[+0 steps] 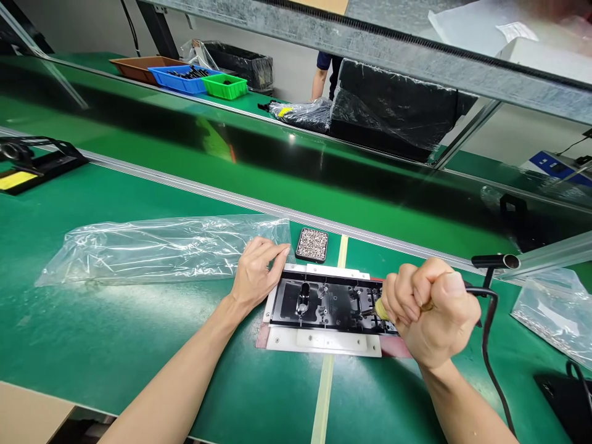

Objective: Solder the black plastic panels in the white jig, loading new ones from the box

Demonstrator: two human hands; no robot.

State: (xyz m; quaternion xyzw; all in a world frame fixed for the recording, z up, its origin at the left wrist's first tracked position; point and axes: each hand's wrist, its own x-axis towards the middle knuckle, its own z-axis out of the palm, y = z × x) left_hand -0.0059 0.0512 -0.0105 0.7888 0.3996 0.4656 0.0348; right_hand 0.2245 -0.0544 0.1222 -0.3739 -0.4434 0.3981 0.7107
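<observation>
**driver in the right fist, left hand pinning the fixture**

right hand (432,311) is curled into a tight fist around a corded screwdriver (380,308), fingers fully wrapped, thumb on top. only the yellowish nose of the tool pokes out to the left of the fingers, aimed at the right end of the black part (330,303). can't tell if the tip is actually touching it.

the black part sits in a white fixture plate (319,340) on the green table (139,345), long axis running left-right, so it stretches away from the right fingers toward the left hand (255,277). left hand is flat and loosely spread, fingertips resting on the plate's top left corner, gripping nothing.

the right hand is clearly nearer the working end. just past the left fingers there's a small tray of screws (312,244), and further left of them a clear plastic bag (161,248) lying flat.
</observation>
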